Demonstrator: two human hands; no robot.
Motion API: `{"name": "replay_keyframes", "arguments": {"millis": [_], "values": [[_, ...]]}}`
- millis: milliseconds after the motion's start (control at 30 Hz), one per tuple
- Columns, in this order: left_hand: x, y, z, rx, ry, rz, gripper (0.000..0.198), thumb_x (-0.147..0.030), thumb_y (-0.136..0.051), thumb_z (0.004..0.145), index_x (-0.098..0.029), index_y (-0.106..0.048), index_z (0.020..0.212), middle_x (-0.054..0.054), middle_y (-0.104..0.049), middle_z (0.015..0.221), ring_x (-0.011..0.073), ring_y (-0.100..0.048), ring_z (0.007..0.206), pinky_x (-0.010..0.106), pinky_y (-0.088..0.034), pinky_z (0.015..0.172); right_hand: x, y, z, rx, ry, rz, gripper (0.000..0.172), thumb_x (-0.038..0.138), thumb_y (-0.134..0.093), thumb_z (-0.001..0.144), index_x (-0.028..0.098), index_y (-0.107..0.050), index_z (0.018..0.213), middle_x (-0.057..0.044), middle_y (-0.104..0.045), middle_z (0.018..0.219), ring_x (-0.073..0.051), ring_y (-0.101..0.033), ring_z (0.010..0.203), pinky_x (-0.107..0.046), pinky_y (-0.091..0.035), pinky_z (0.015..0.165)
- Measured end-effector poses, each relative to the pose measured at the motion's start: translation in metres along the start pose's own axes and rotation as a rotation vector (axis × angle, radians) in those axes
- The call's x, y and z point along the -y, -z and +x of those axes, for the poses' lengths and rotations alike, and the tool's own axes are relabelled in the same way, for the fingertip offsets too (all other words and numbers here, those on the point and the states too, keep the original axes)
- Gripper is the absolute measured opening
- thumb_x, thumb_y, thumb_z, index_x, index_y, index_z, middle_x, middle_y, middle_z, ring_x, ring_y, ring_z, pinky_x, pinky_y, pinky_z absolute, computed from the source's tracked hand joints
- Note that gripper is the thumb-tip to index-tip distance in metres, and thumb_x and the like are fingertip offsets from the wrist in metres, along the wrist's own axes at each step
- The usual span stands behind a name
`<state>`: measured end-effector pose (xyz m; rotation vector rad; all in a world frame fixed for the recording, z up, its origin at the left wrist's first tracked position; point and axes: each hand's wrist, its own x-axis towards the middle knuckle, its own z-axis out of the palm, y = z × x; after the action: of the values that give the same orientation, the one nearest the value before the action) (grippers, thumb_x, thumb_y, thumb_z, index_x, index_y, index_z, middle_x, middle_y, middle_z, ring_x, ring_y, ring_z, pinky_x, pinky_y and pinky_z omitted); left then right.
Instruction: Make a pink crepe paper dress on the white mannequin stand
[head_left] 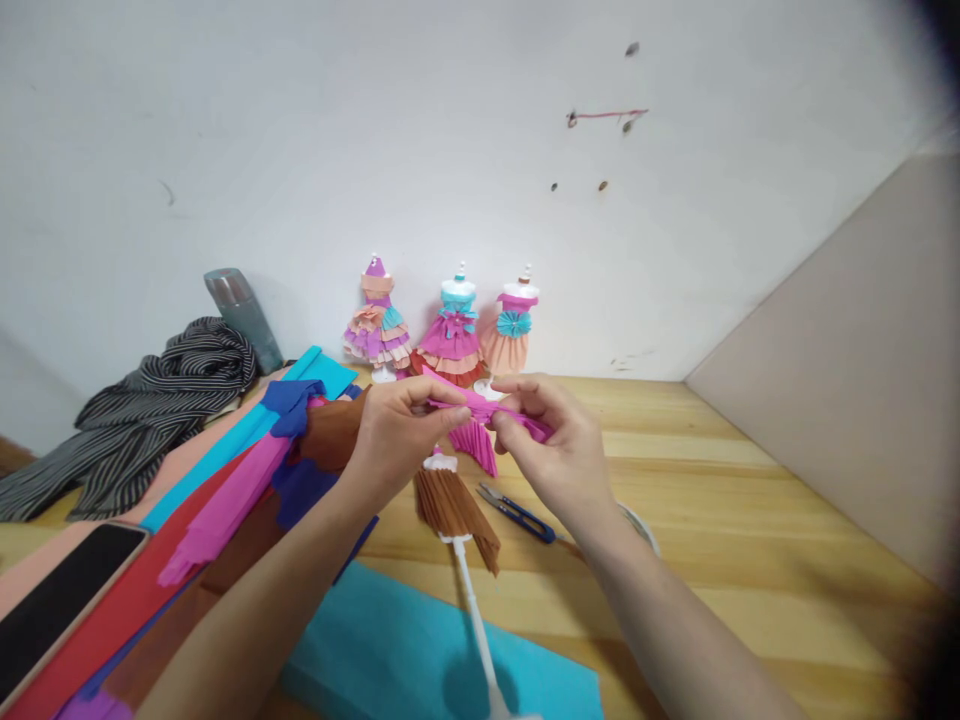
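A pleated piece of pink crepe paper (475, 442) is stretched between my two hands, above the table. My left hand (401, 425) pinches its left part between thumb and forefinger. The fingers of my right hand (551, 440) are closed on its right part. Just below the hands lies a small white mannequin stand (474, 610) wearing a pleated brown paper skirt (454, 508). Beside the skirt, to the right, are thread snips (517, 512) with dark blue handles. A turquoise paper sheet (390, 630) lies under the stand's pole.
Three mannequins in paper dresses (454, 330) stand against the wall. On the left are layered coloured paper strips (217, 470), a phone (67, 610), a striped cloth (172, 400) and a leaning bottle (244, 320). A round white object (640, 527) is partly hidden behind my right arm.
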<state>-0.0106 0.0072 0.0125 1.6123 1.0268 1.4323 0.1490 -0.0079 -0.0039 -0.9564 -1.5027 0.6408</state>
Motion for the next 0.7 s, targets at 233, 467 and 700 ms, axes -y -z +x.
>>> {"name": "replay_keyframes", "arguments": {"millis": [233,467,700], "values": [[-0.0044,0.0007,-0.0017,-0.011,-0.036,0.087,0.002,-0.017,-0.075,0.068,-0.018,-0.075,0.068,0.001,-0.072,0.064,0.0128,-0.061,0.057,0.020,-0.046,0.049,-0.0084,0.0017,-0.0034,0.016,0.160,-0.214,0.023,0.016,-0.056,0.084,0.020,-0.068,0.104,-0.003,-0.070,0.082,-0.014,-0.061,0.064,-0.027,-0.047,0.061],[-0.0042,0.0016,-0.0020,0.009,-0.093,0.131,0.006,-0.014,-0.072,0.071,-0.019,-0.076,0.071,0.000,-0.073,0.066,0.0117,-0.062,0.058,0.020,-0.047,0.052,-0.0071,0.0013,-0.0028,0.017,0.143,-0.246,0.012,0.018,-0.055,0.083,0.017,-0.067,0.086,-0.001,-0.065,0.069,-0.013,-0.055,0.056,-0.027,-0.044,0.055],[-0.0031,0.0011,-0.0012,-0.014,-0.041,0.034,0.004,-0.016,-0.075,0.068,-0.018,-0.072,0.064,0.000,-0.070,0.061,0.0130,-0.062,0.057,0.021,-0.048,0.052,-0.0046,0.0014,-0.0025,0.056,0.131,-0.292,0.010,0.017,-0.053,0.081,0.019,-0.057,0.072,0.002,-0.054,0.059,-0.011,-0.046,0.051,-0.025,-0.037,0.051]]}}
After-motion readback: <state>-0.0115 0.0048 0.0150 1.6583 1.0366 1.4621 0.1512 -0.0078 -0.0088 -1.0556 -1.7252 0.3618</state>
